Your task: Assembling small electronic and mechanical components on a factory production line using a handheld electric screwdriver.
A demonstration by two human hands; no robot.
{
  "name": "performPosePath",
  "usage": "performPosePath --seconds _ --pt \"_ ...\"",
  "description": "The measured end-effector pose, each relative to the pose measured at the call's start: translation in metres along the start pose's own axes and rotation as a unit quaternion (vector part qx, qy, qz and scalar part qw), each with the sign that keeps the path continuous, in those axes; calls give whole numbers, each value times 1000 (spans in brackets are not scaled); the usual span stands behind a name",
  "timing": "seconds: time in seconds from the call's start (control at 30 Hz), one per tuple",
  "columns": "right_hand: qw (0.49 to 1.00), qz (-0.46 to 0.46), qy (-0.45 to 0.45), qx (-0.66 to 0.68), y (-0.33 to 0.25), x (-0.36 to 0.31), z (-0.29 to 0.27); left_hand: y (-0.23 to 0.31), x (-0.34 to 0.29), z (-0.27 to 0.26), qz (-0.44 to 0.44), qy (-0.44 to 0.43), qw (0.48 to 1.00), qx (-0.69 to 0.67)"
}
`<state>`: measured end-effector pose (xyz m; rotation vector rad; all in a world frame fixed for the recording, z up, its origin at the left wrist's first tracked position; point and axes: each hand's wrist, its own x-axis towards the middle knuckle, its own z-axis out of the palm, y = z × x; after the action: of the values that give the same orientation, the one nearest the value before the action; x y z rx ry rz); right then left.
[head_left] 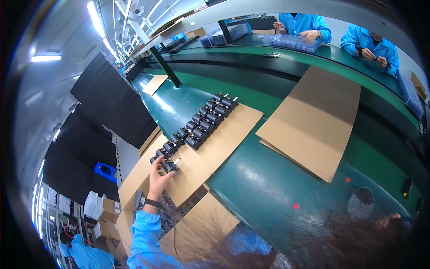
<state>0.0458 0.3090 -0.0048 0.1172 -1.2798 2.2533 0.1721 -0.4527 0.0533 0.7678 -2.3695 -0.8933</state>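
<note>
My left hand [157,180], with a dark band on its wrist, reaches in from the lower left. Its thumb and fingers close round a small black cylindrical part [169,166] at the near end of a double row. Several like black parts [207,125], with thin wires and some pale tabs, stand in that row on a brown cardboard sheet [233,131]. Below the hand, more dark parts [193,198] show in a gap between cardboard pieces. My right hand cannot be seen; dark hair blurs the lower edge.
A stack of cardboard sheets [313,121] lies right on the green bench [251,175]. A mesh-like oval [360,202] is at lower right. Across the bench, two people in blue sleeves work beside clear plastic trays [293,42]. A dark post [165,66] rises at the back.
</note>
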Motion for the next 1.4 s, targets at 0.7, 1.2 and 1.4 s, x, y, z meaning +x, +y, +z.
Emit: performPosePath --seconds 0.7,1.2,1.4 --pt "1000 -12 27 -5 -6 1 12 20 54 79 159 41 967 196" --pt "999 26 41 -6 -11 -4 11 40 68 99 224 67 934 270" --pt "999 28 -27 -36 -13 1 22 162 3 105 347 -53 935 53"
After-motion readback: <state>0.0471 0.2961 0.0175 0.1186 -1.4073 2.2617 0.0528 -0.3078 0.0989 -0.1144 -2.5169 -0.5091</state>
